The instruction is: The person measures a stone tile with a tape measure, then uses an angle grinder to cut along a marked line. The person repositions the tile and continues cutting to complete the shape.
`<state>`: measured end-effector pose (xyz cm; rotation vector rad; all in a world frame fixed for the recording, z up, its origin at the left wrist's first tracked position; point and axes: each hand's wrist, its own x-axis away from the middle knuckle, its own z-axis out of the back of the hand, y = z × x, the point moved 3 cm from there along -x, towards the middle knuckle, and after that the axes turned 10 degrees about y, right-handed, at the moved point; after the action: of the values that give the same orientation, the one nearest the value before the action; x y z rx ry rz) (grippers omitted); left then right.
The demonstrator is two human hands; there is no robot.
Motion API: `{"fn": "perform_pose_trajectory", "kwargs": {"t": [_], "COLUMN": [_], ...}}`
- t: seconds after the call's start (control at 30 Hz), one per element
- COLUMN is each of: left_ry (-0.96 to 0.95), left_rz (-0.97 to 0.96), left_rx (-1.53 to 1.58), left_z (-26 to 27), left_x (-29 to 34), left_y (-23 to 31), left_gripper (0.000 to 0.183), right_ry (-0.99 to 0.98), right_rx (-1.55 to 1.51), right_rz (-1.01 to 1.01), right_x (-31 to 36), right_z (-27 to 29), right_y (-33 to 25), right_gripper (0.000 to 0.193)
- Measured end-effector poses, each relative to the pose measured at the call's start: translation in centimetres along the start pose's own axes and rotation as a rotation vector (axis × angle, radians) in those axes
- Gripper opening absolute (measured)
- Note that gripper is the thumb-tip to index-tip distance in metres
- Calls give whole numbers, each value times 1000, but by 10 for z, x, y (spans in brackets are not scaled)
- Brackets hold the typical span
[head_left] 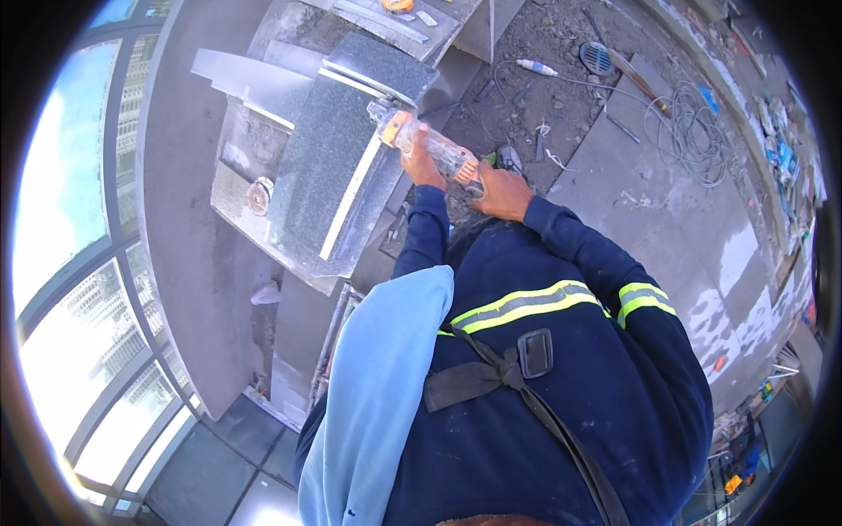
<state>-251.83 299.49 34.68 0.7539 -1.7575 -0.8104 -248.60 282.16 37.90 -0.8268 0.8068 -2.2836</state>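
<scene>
A dusty orange and grey angle grinder (449, 156) is held out in front of me, its head at the edge of a dark grey speckled stone slab (309, 145). My left hand (422, 160) is wrapped round the front of its body. At the rear end, my right hand (506, 194) grips the handle. A pale straight strip (353, 200) runs along the slab just left of the grinder head. Past the head lies a narrower stone piece (386, 66) with light edges. Whether the disc touches stone cannot be made out.
A round disc (259, 195) lies on the dusty board left of the slab. An orange tape measure (397, 5) sits at the far edge. To the right are a coiled cable (688, 131), a round drain grate (597, 59) and loose rubble. Large windows (96, 368) line the left side.
</scene>
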Motion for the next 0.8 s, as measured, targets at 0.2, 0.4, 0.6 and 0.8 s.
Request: {"fn": "perform_pose_trajectory", "kwargs": {"t": [0.2, 0.4, 0.6, 0.8], "left_ry": [44, -59, -73, 46], "left_rz": [45, -19, -91, -192], "left_rx": [-40, 71, 116, 252], "left_z": [4, 14, 55, 106], "left_x": [-2, -9, -10, -9], "left_y": [-4, 30, 77, 89], "left_gripper": [37, 44, 51, 53], "right_ry": [5, -103, -98, 18], "right_rx": [0, -76, -663, -1122], "right_rz": [-14, 106, -276, -533], "right_x": [6, -10, -122, -226], "right_z": [5, 24, 21, -27], "right_y": [-6, -23, 28, 27], "right_gripper": [63, 63, 70, 57]}}
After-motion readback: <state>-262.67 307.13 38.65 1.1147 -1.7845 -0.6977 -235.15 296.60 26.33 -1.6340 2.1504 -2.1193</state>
